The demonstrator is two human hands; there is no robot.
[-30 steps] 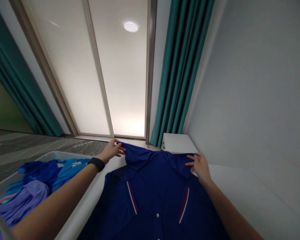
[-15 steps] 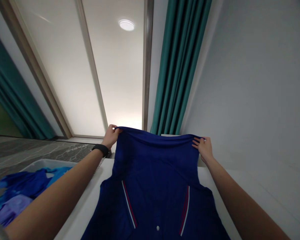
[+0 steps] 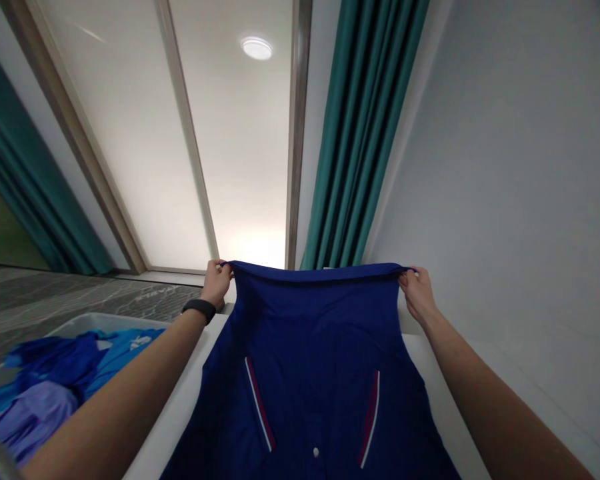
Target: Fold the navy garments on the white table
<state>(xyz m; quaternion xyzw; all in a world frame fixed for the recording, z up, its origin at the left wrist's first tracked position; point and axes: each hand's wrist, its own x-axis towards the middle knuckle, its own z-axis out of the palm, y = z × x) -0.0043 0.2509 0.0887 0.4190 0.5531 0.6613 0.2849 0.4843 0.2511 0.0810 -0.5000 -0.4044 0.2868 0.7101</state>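
Note:
A dark blue garment point(image 3: 310, 333) is stretched out in front of me, its upper edge pulled nearly straight. Two slanted red-and-white stripes and a small white button show on its front. My left hand point(image 3: 216, 283), with a black band on the wrist, is closed on the upper left corner. At the upper right corner my right hand point(image 3: 418, 292) pinches the same edge. The lower part of the garment runs out of view at the bottom, over a white surface point(image 3: 173, 407).
A pale bin point(image 3: 110, 320) at the left holds blue and purple clothes point(image 3: 40, 407). Beyond stand frosted sliding doors point(image 3: 240, 153) and green curtains point(image 3: 365, 133). A plain wall point(image 3: 520, 180) fills the right side. Dark marbled floor point(image 3: 145, 298) shows at the left.
The garment's upper edge has been drawn tighter and straighter. Both hands have moved slightly outward, and the right fingers, spread before, are now closed on the cloth.

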